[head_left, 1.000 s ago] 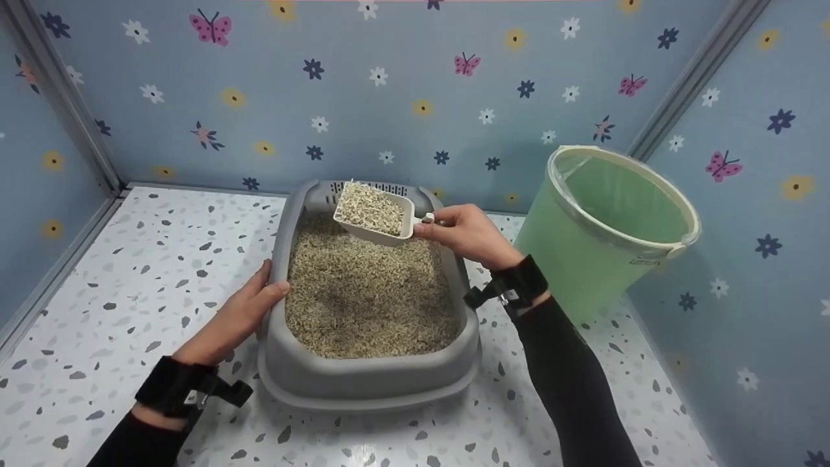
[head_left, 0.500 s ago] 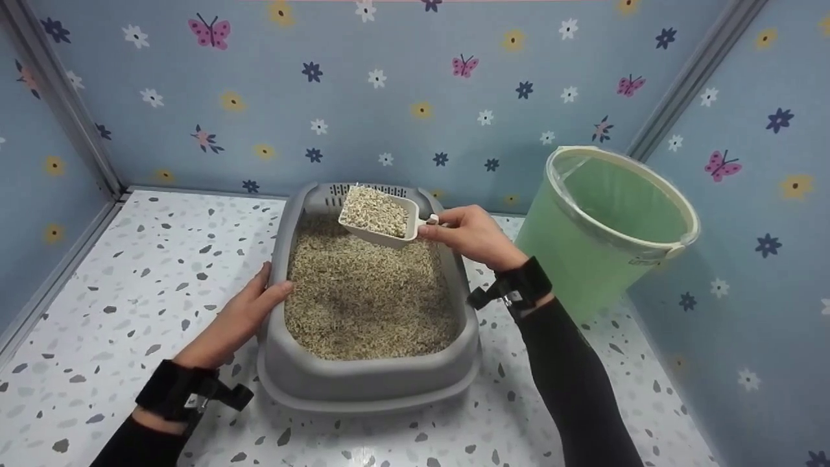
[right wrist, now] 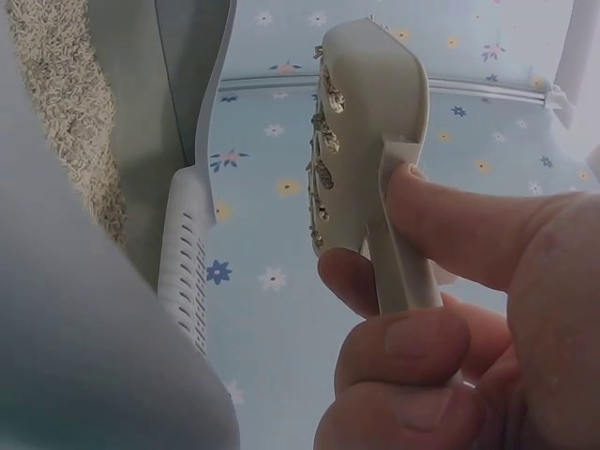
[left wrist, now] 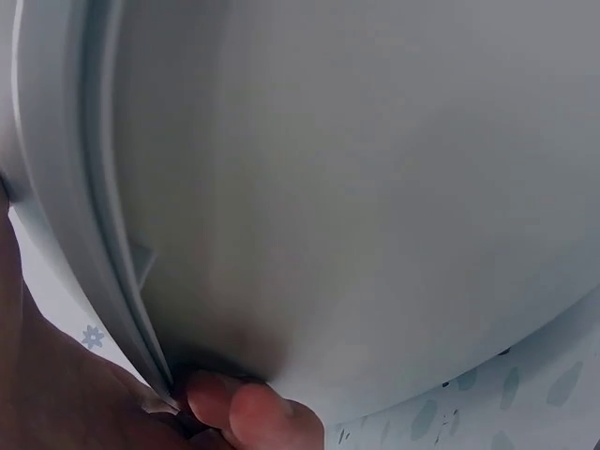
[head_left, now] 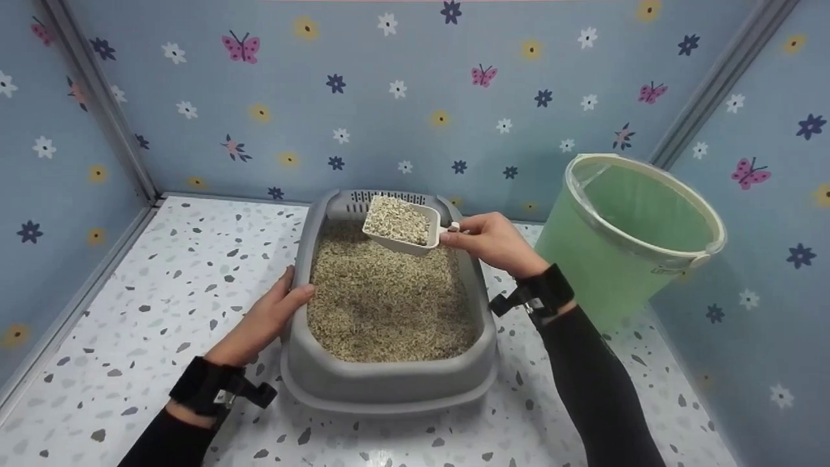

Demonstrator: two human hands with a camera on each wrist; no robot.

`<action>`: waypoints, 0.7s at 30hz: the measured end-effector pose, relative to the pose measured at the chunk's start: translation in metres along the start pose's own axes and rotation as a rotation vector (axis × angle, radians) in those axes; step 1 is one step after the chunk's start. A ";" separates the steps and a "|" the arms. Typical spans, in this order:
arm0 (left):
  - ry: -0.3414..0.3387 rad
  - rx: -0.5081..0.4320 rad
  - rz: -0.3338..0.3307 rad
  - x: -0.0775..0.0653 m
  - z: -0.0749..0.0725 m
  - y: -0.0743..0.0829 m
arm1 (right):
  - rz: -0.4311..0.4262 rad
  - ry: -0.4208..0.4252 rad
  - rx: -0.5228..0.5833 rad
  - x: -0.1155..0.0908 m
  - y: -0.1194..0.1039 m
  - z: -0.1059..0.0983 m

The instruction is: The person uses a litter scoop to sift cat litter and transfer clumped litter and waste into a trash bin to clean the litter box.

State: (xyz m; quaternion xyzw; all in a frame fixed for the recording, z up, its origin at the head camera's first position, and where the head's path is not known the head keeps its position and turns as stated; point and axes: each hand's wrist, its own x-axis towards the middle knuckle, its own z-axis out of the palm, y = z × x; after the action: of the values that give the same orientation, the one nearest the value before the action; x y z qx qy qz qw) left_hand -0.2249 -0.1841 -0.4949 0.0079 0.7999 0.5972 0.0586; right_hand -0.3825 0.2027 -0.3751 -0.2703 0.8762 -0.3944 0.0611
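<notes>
A grey litter box (head_left: 389, 386) stands on the floor, filled with tan granular litter (head_left: 389, 311). My left hand (head_left: 264, 321) grips the box's left rim, thumb on top. Its fingertips (left wrist: 258, 412) show curled under the rim in the left wrist view. With my right hand (head_left: 498, 243) I hold a pale litter scoop (head_left: 405, 248) by its handle, thumb pressed along it. The scoop is heaped with litter and hangs over the far end of the box. In the right wrist view, granules poke through the slots in its underside.
A light green bin (head_left: 583, 279) with a clear liner over its rim stands to the right of the box. Blue flowered walls (head_left: 402, 58) enclose the back and both sides. The floor (head_left: 162, 292) is white with grey speckles.
The head view has turned a little, so everything appears further right and lower. The loaded scoop has shifted very slightly right over the box. My left hand keeps its grip on the rim.
</notes>
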 end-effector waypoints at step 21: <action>-0.003 -0.017 0.009 0.002 0.001 0.001 | -0.040 -0.028 -0.042 -0.006 0.006 -0.020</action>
State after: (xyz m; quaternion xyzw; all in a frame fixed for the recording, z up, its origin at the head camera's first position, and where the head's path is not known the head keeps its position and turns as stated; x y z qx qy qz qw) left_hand -0.2267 -0.1824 -0.4949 0.0121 0.7946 0.6043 0.0572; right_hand -0.3865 0.2220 -0.3661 -0.2943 0.8777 -0.3734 0.0598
